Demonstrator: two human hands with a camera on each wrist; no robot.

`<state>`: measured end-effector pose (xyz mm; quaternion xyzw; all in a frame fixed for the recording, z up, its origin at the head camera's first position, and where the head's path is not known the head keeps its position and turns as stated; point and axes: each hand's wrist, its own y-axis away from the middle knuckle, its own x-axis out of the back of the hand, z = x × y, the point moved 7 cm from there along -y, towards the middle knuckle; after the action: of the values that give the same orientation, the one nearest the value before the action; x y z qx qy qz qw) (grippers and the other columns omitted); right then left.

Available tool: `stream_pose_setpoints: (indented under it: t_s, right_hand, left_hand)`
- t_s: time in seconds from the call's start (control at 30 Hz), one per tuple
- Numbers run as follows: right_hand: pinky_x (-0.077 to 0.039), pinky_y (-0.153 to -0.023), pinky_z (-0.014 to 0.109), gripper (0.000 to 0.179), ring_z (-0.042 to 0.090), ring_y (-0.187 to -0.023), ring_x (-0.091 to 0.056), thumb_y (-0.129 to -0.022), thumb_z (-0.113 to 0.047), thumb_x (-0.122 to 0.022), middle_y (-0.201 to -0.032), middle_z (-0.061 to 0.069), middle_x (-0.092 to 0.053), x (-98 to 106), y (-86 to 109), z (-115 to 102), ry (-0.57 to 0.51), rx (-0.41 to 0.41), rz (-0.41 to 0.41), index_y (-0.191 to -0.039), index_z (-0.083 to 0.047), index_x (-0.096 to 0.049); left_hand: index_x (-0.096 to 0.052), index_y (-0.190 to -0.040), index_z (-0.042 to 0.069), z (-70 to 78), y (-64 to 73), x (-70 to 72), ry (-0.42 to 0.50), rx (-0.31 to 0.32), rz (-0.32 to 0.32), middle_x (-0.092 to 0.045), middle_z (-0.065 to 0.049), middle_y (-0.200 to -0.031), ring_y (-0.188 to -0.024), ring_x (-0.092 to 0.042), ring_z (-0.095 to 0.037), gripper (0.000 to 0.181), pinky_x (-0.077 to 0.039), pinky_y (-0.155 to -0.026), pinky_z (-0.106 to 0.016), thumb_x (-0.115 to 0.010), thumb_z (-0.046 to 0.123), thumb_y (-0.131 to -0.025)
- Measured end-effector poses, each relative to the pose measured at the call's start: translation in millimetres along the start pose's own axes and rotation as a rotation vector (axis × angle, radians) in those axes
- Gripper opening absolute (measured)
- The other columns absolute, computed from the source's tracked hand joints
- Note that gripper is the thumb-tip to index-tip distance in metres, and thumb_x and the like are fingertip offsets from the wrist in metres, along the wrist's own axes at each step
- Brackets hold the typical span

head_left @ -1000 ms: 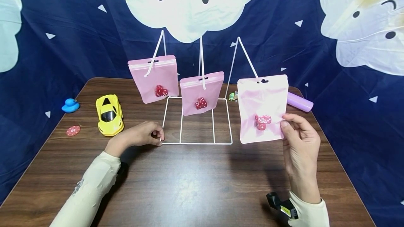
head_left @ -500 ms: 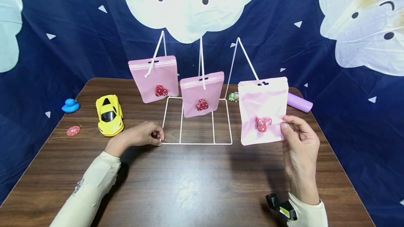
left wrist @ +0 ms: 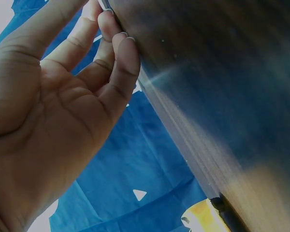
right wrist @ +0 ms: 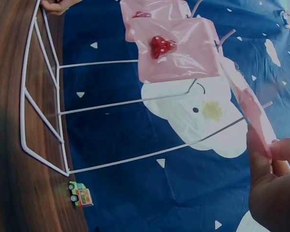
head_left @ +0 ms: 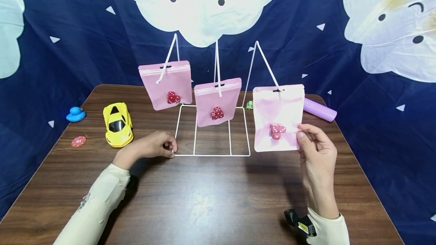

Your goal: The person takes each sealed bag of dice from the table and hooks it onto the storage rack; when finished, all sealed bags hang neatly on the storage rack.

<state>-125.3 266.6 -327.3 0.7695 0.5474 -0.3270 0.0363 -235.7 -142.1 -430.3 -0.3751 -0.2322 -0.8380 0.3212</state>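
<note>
A white wire display rack (head_left: 212, 155) stands on the table, with three slanting hook arms. My left hand (head_left: 153, 146) grips the front left corner of its base; in the left wrist view the fingers (left wrist: 123, 63) are curled at that wire. Pink zip bags with red dice hang on the left hook (head_left: 165, 82) and the middle hook (head_left: 217, 103). My right hand (head_left: 318, 165) pinches the right edge of a third pink zip bag (head_left: 277, 109), also with dice inside. The right hook's tip shows through this bag's hang hole, and in the right wrist view the tip (right wrist: 267, 104) sticks out past the bag.
At the left lie a yellow toy car (head_left: 118, 124), a blue rubber duck (head_left: 75, 114) and a red poker chip (head_left: 78, 141). A small green toy truck (right wrist: 80, 194) sits behind the rack. A purple cylinder (head_left: 320, 109) lies at the back right.
My right hand has moved the third bag left, first dipping slightly, so its hang hole now sits over the right hook's tip. The left hand stays at the rack's corner.
</note>
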Motion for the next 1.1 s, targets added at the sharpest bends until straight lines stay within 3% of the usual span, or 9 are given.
stream_pose_setpoints:
  t_s: [0.1,0.2,0.3,0.4,0.87,1.1]
  right_hand:
    - [-0.053,-0.061,0.019,0.017,0.012,-0.073,-0.058,-0.099,0.017,-0.064,-0.090,0.010,-0.066,0,-1.5,2,0.038,0.006,0.006,-0.113,0.013,-0.074]
    - [-0.059,-0.073,0.021,0.018,0.014,-0.085,-0.064,-0.101,0.014,-0.064,-0.103,0.013,-0.069,1,-3.7,3,0.070,0.017,0.007,-0.115,0.011,-0.074]
    - [-0.062,-0.088,0.030,0.016,0.022,-0.102,-0.073,-0.103,0.012,-0.062,-0.115,0.017,-0.071,3,-5.9,5,0.082,0.031,0.000,-0.115,0.011,-0.072]
    - [-0.061,-0.094,0.035,0.014,0.030,-0.112,-0.076,-0.104,0.012,-0.060,-0.118,0.020,-0.073,4,-7.5,7,0.070,0.035,-0.020,-0.114,0.012,-0.070]
    - [-0.063,-0.089,0.033,0.015,0.027,-0.105,-0.079,-0.108,0.003,-0.060,-0.116,0.020,-0.075,9,-5.1,16,0.161,-0.050,-0.004,-0.117,0.010,-0.070]
    - [-0.062,-0.090,0.034,0.016,0.025,-0.105,-0.078,-0.110,0.000,-0.057,-0.116,0.013,-0.076,4,-2.7,28,0.263,-0.118,-0.088,-0.116,0.007,-0.070]
  left_hand:
    - [-0.074,-0.089,0.012,-0.2,1.0,0.2,-0.004,0.003,0.003,-0.060,0.006,-0.083,-0.082,-0.055,-0.014,0.013,-0.047,-0.075,-0.031,-0.086,0.008,-0.089]
    - [-0.074,-0.089,0.012,-0.8,2.4,0.5,-0.005,0.009,0.004,-0.060,0.005,-0.084,-0.082,-0.055,-0.014,0.013,-0.047,-0.075,-0.031,-0.086,0.008,-0.089]
    - [-0.074,-0.089,0.011,-1.7,3.6,0.0,-0.002,0.016,0.001,-0.060,0.005,-0.084,-0.082,-0.054,-0.014,0.013,-0.046,-0.075,-0.031,-0.086,0.008,-0.089]
    - [-0.074,-0.089,0.011,-2.0,4.5,-0.4,0.000,0.017,0.004,-0.060,0.005,-0.084,-0.083,-0.055,-0.014,0.013,-0.046,-0.076,-0.031,-0.086,0.008,-0.089]
    - [-0.074,-0.089,0.011,0.1,0.7,-0.1,-0.002,0.008,-0.001,-0.059,0.006,-0.082,-0.081,-0.055,-0.014,0.013,-0.046,-0.074,-0.030,-0.086,0.007,-0.089]
    - [-0.074,-0.088,0.012,-0.8,0.6,-0.5,-0.005,0.015,-0.004,-0.059,0.006,-0.082,-0.080,-0.054,-0.013,0.013,-0.046,-0.074,-0.030,-0.086,0.008,-0.089]
